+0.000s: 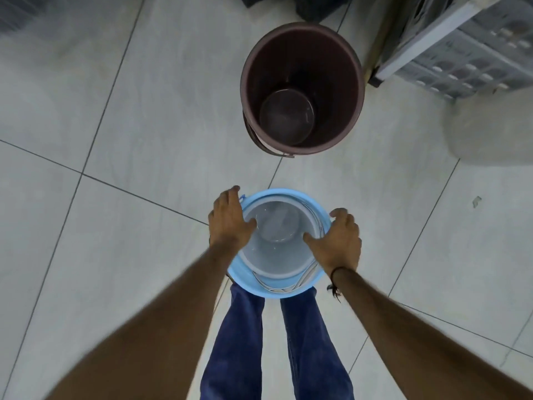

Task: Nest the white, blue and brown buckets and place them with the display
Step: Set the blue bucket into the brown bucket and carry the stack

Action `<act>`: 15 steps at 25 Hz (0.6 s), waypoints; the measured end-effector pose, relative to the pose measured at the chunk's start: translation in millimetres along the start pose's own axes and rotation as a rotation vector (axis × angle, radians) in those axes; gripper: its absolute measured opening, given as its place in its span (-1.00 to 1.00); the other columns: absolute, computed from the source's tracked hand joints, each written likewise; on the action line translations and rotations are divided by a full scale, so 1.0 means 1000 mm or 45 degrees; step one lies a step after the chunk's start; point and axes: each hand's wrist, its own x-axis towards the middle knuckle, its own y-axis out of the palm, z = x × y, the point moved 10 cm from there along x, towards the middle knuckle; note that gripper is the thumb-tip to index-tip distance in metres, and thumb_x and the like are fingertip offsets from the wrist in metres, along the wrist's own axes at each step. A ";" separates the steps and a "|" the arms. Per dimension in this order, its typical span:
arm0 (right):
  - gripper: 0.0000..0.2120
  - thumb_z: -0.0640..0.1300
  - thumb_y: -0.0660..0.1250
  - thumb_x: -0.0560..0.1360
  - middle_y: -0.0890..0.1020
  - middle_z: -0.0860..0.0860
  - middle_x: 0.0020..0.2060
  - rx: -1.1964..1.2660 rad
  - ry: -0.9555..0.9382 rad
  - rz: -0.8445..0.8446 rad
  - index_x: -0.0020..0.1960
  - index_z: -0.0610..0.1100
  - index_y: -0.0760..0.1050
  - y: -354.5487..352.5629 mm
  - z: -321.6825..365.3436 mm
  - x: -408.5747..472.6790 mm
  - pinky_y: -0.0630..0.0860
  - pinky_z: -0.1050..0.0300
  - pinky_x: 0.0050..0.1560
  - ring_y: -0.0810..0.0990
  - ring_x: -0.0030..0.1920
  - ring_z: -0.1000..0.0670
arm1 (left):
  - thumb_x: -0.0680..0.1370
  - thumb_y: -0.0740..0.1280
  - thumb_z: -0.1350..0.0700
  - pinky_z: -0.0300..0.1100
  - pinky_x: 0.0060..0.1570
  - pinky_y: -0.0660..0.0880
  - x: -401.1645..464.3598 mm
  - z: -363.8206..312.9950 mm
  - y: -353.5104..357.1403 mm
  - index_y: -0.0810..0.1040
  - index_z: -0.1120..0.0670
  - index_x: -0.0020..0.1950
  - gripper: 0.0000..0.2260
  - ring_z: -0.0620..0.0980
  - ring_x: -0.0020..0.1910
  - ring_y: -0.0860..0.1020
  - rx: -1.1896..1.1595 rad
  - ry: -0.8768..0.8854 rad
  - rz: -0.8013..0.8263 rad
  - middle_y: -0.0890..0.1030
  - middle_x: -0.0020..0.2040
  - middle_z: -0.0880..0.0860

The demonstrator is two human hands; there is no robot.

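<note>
The white bucket (277,249) sits nested inside the light blue bucket (251,280), right in front of my legs. My left hand (229,219) grips the left rim of the pair, thumb inside the white bucket. My right hand (337,241) grips the right rim the same way. The brown bucket (302,53) stands upright and empty on the floor farther ahead, its handle hanging down at its near side. It is apart from the nested pair.
Grey tiled floor (129,140) all around. A grey plastic crate and white shelf frame (461,50) stand at the upper right, close to the brown bucket. Dark objects (311,5) lie at the top edge. A pale rounded shape (490,131) is at right.
</note>
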 end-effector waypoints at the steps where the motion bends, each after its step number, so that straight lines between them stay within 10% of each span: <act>1: -0.41 0.03 0.55 0.27 0.53 -0.08 0.04 0.143 0.199 0.123 0.18 -0.13 0.40 0.014 -0.017 0.008 0.54 -0.04 -0.03 0.52 0.01 -0.13 | 0.41 0.52 0.14 0.10 0.25 0.47 0.016 0.007 0.012 0.39 0.12 0.42 -0.39 0.23 0.29 0.48 -0.027 -0.003 0.172 0.52 0.31 0.19; 4: -0.62 -0.10 0.49 0.35 0.59 -0.09 -0.04 0.260 0.377 0.413 0.10 -0.15 0.48 0.046 -0.038 0.017 0.48 0.11 -0.16 0.56 -0.09 -0.14 | 0.49 0.45 0.16 -0.10 -0.06 0.41 0.037 0.018 0.013 0.56 0.18 0.20 -0.70 0.23 0.09 0.57 -0.011 0.081 0.249 0.61 0.08 0.22; 9: -0.70 -0.12 0.50 0.29 0.68 -0.04 -0.19 0.291 0.268 0.298 0.01 -0.06 0.59 0.006 -0.030 0.003 0.53 0.17 -0.26 0.61 -0.26 -0.07 | 0.50 0.44 0.09 -0.15 -0.32 0.36 0.005 0.024 -0.028 0.54 0.05 -0.19 -0.88 0.16 -0.28 0.54 -0.105 0.023 0.106 0.56 -0.29 0.06; 15: -0.53 0.01 0.56 0.23 0.68 -0.05 -0.05 0.344 0.279 0.202 0.12 -0.05 0.62 -0.133 0.019 -0.045 0.56 0.12 -0.11 0.64 -0.11 -0.09 | 0.47 0.48 -0.03 -0.19 -0.31 0.42 -0.058 -0.050 -0.157 0.68 0.00 -0.07 -0.86 0.12 -0.26 0.61 -0.017 0.126 0.100 0.62 -0.30 0.05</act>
